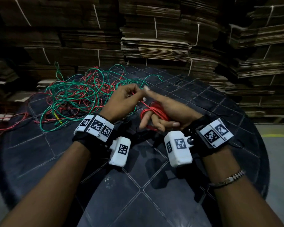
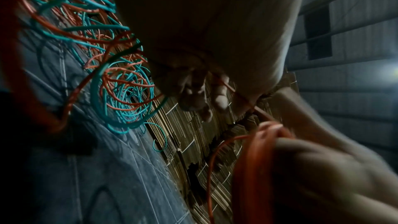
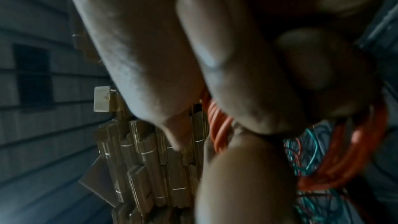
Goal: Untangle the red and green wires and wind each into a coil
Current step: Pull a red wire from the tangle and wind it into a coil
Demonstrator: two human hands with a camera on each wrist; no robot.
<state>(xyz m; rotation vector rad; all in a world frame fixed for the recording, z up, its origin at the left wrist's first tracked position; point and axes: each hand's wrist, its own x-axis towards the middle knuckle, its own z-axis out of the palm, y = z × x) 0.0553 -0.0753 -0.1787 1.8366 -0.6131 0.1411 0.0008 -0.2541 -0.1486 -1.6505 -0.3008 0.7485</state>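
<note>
A loose tangle of green wire point(image 1: 67, 89) and red wire point(image 1: 88, 82) lies on the far left of the dark table point(image 1: 203, 102). My left hand point(image 1: 133, 94) pinches a red strand point(image 1: 143, 104) that runs down into a small red coil point(image 1: 156, 110). The coil is looped round the curled fingers of my right hand point(image 1: 161, 122), whose index finger points away. In the left wrist view the pinching fingertips point(image 2: 219, 98) hold the red strand point(image 2: 229, 88) above the red coil point(image 2: 256, 144). The right wrist view is blurred: the red coil point(image 3: 217, 125) passes under the curled fingers point(image 3: 247, 91).
Bound stacks of flattened cardboard point(image 1: 162, 46) rise close behind and beside the round table. A red strand point(image 1: 11, 125) trails off the table's left edge. Bare tiled table top point(image 1: 138, 185) lies in front of my hands, with grey floor point(image 1: 279, 153) to the right.
</note>
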